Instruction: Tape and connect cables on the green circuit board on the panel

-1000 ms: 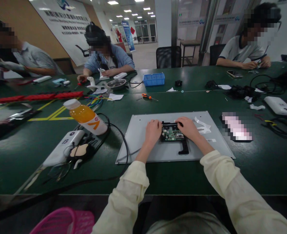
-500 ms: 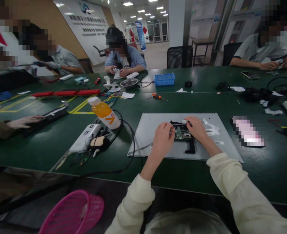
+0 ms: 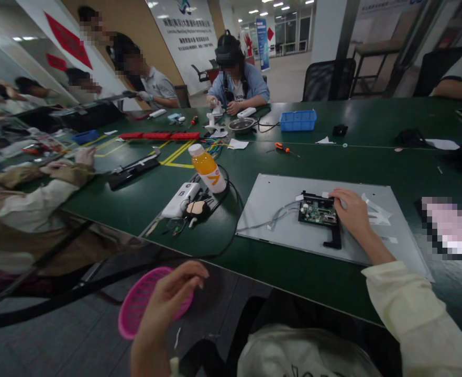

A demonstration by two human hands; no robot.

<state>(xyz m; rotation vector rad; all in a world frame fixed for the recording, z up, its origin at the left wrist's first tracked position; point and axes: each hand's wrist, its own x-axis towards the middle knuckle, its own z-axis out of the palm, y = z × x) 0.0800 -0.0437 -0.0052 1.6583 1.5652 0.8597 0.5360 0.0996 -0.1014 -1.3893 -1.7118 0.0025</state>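
Observation:
A green circuit board (image 3: 318, 213) in a black plastic frame (image 3: 334, 238) lies on a pale grey metal panel (image 3: 270, 196). My right hand (image 3: 351, 212) has its bent fingers on the upper right corner of that frame, by a small white piece. Grey wires (image 3: 284, 210) run from the board's left side across the panel. Away from the panel, my left hand (image 3: 174, 293) hangs below the table edge, over a pink basket (image 3: 127, 309). Its fingers are loosely curved, thumb apart, and nothing shows between them. Under it is a thin white strip (image 3: 177, 337).
Left of the panel stand an orange drink bottle (image 3: 207, 168) and a white power bank (image 3: 181, 200) among black cables. A phone (image 3: 449, 225) lies to the right. Beyond the panel are an orange screwdriver (image 3: 284, 149) and a blue tray (image 3: 297, 121). Other people sit around the table.
My left hand has left the board and moved down and left, over the basket. My right hand stays at the board's frame. The camera view has swung left.

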